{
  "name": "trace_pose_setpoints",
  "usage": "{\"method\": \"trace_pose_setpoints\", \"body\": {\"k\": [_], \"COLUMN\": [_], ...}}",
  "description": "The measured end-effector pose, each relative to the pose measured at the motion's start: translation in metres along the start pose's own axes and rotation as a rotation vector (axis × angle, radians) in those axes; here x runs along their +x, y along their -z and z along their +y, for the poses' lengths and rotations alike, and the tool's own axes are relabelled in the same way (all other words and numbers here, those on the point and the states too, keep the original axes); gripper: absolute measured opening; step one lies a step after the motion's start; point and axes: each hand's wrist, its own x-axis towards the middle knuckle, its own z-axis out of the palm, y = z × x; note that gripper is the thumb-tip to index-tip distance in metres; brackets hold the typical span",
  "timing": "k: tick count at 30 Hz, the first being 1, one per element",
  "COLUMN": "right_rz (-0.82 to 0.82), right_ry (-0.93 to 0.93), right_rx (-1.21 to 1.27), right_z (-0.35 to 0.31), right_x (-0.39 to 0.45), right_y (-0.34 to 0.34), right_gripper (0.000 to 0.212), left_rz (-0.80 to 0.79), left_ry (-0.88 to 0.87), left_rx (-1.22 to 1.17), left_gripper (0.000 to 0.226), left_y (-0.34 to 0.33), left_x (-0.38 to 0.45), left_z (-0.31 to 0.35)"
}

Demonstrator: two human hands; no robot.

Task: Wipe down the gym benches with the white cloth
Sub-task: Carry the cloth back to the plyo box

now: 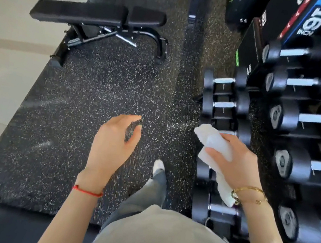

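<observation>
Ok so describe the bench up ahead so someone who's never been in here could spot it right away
Start at the dumbbell rack along the right side, then look across the black speckled rubber floor to its far left edge by the pale flooring. The bench stands there: a long flat black pad on a black metal frame. It is the only padded piece standing free on the mat.

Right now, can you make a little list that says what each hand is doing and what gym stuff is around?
right hand: holding the white cloth
left hand: empty, fingers loosely curled, above the floor
bench: black, ahead on the left, not touched
dumbbell rack: on the right, beside the cloth hand
floor: dark speckled rubber mat
wiping: not on a bench at this moment
</observation>
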Motion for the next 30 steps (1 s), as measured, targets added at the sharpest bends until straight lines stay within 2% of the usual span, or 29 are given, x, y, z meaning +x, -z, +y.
{"method": "trace_pose_setpoints", "body": {"k": [5,10,15,20,30], "right_rz": [0.013,0.079,0.096,0.105,0.134], "right_ry": [0.028,0.047,0.011,0.000,0.011], "right_rx": [-0.003,-0.015,0.002,0.022,0.014], "right_z": [-0.046,-0.073,-0.077,-0.078,-0.089], "right_x": [0.130,0.222,0.312,0.423,0.676], "right_y": [0.011,0.022,0.024,0.032,0.107], "right_gripper": [0.041,0.041,0.045,0.041,0.038], "left_rz": [0.006,-0.028,-0.053,-0.085,-0.054], "left_ry": [-0.023,-0.045,-0.072,-0.085,-0.119], "left_rx": [0.000,0.004,0.007,0.016,0.021], "left_gripper": [0.035,0.032,0.031,0.032,0.030], "left_y": [0.010,0.007,-0.015,-0.049,-0.092], "left_x": [0.134,0.242,0.343,0.462,0.721], "left_z": [-0.014,-0.018,-0.021,-0.016,0.023]}}
